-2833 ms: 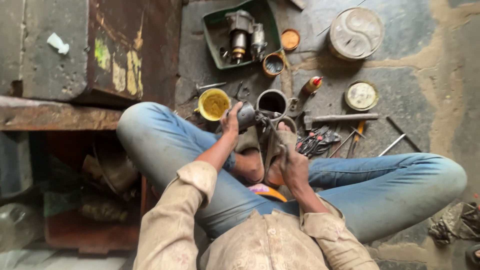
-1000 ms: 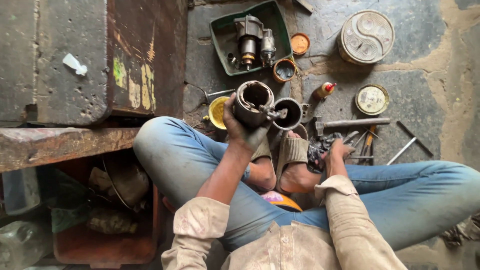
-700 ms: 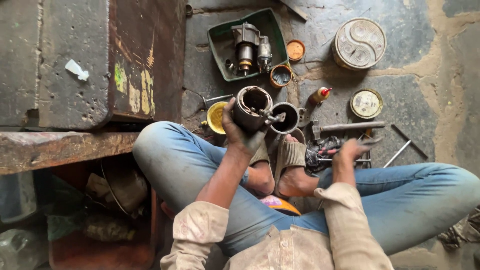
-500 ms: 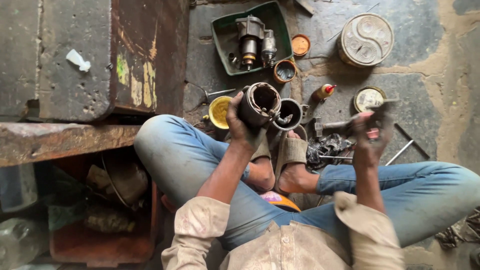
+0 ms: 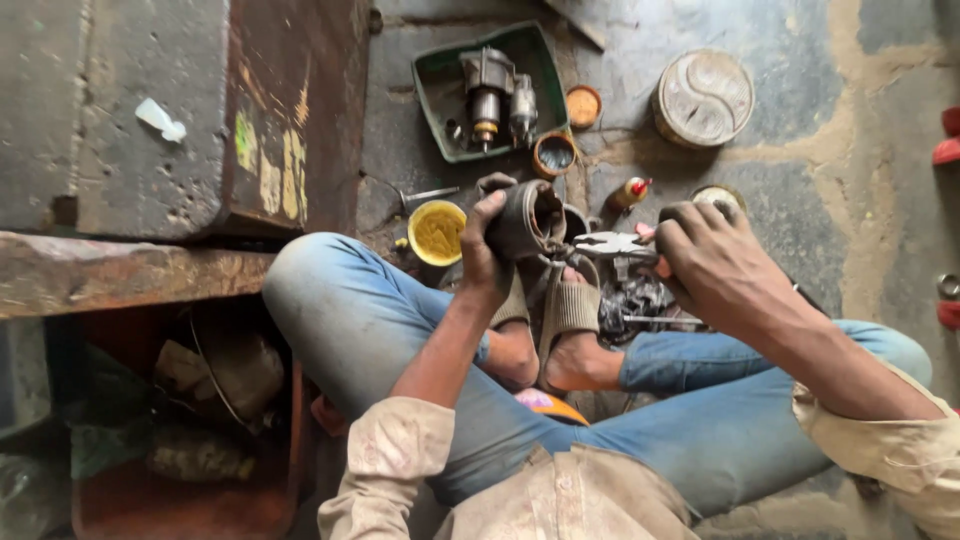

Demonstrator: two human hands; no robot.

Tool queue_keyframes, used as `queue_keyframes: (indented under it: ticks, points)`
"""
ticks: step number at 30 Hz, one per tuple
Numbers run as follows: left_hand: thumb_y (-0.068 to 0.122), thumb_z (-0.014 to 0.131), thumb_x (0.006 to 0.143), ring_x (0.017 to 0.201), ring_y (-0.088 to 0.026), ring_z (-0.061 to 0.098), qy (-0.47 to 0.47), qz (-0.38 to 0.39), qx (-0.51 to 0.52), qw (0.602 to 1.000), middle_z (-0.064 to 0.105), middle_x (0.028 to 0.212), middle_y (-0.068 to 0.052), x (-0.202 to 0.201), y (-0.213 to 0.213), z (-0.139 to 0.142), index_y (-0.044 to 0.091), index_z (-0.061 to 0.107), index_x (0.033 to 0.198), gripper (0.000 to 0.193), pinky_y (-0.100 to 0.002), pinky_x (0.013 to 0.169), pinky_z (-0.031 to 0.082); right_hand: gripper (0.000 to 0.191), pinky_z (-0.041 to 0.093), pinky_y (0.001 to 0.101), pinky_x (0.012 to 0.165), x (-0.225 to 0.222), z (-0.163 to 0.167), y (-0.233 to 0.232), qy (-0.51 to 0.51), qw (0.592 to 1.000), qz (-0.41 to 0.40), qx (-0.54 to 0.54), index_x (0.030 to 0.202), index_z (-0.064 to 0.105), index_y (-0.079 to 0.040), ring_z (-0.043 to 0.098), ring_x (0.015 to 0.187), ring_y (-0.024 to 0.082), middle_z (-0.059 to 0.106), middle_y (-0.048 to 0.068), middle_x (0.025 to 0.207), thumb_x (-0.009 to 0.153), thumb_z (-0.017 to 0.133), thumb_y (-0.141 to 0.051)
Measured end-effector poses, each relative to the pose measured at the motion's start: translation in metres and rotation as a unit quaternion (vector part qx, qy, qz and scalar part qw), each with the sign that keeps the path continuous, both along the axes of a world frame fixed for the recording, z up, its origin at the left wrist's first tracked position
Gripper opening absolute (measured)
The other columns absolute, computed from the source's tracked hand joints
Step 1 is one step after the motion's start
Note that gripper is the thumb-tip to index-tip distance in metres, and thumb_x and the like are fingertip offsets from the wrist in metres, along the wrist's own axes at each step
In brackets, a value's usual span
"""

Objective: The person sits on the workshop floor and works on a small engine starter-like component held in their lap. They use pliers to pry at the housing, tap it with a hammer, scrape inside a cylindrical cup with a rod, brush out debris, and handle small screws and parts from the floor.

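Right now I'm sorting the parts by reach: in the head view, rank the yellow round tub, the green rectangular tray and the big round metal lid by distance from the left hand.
1. Yellow round tub, just left of the left hand.
2. Green rectangular tray, above.
3. Big round metal lid, upper right.

On the floor a green tray holds greasy motor parts. Near it stand a yellow cup, a small orange lid and a round metal lid.
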State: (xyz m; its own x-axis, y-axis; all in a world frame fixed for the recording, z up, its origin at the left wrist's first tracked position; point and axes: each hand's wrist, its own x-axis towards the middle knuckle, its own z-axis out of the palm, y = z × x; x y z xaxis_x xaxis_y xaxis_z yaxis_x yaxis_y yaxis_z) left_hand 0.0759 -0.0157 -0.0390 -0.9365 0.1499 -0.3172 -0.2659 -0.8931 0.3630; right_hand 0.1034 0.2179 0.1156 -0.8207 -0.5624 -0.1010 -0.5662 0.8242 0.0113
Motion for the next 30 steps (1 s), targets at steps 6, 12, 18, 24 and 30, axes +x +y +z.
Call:
queue_keyframes:
  ticks: [6,12,18,24,30]
  points:
    - [0.019,0.060,0.093,0.096,-0.015,0.064,0.062,0.004,-0.096,0.993,0.064,0.106,-0.005,-0.001,-0.003,0.009,0.009,0.061,0.115,0.024,-0.029,0.088,0.054,0.035,0.045,0.0478,0.085,-0.007,0.003,-0.019,0.026,0.998,0.029,0.055,0.102,0.060,0.000,0.059,0.106,0.031,0.061,0.016,0.108,0.082,0.070,-0.027]
    - [0.019,0.059,0.093,0.093,-0.015,0.064,0.065,0.000,-0.098,0.993,0.065,0.104,-0.005,0.000,-0.003,0.006,0.009,0.061,0.113,0.023,-0.030,0.085,0.054,0.036,0.048,0.0455,0.085,-0.008,-0.001,-0.012,-0.029,0.996,0.031,0.073,0.105,0.058,0.000,0.058,0.103,0.033,0.058,0.017,0.108,0.085,0.071,-0.028]
    - [0.019,0.060,0.094,0.093,-0.014,0.065,0.047,-0.025,-0.093,0.994,0.067,0.102,-0.005,-0.002,-0.003,0.008,0.008,0.064,0.112,0.022,-0.028,0.086,0.054,0.062,0.049,0.0438,0.084,-0.015,0.003,-0.001,-0.018,0.994,0.098,0.043,0.122,0.059,0.000,0.058,0.105,0.033,0.058,0.019,0.115,0.066,0.076,-0.021]
    - [0.020,0.061,0.092,0.092,-0.014,0.066,0.017,-0.043,-0.113,0.993,0.068,0.102,-0.004,-0.002,-0.001,0.007,0.010,0.063,0.110,0.021,-0.029,0.084,0.056,0.054,0.048,0.0453,0.088,-0.015,0.008,0.004,-0.031,0.994,0.078,0.064,0.119,0.061,-0.006,0.059,0.107,0.031,0.058,0.016,0.114,0.071,0.077,-0.025]
    - [0.023,0.061,0.091,0.091,-0.015,0.069,0.010,-0.062,-0.119,0.991,0.068,0.103,-0.005,-0.002,-0.002,0.011,0.010,0.062,0.113,0.026,-0.031,0.082,0.059,0.040,0.047,0.0471,0.092,-0.008,0.007,0.004,0.094,0.988,0.110,0.049,0.104,0.066,-0.005,0.059,0.111,0.033,0.061,0.020,0.120,0.076,0.078,-0.030]
